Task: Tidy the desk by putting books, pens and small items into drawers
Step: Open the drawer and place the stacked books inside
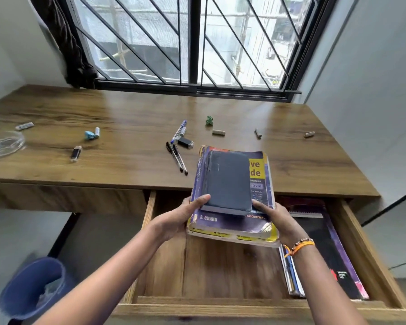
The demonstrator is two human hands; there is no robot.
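- Fingers of the left hand and those of the right hand are clamped on the near end of a stack of books, thumbs on top, the rest hidden underneath
- The stack, a small dark book lying on thicker purple-and-yellow ones, is held in the air above the desk's front edge and the open drawer
- Step in hand, as I judge it: carrying the books into the drawer
- Other books already lie along the drawer's right side, so the next move calls for lowering the stack flat onto the bare left part
- Pens, USB sticks and small items remain on the desk
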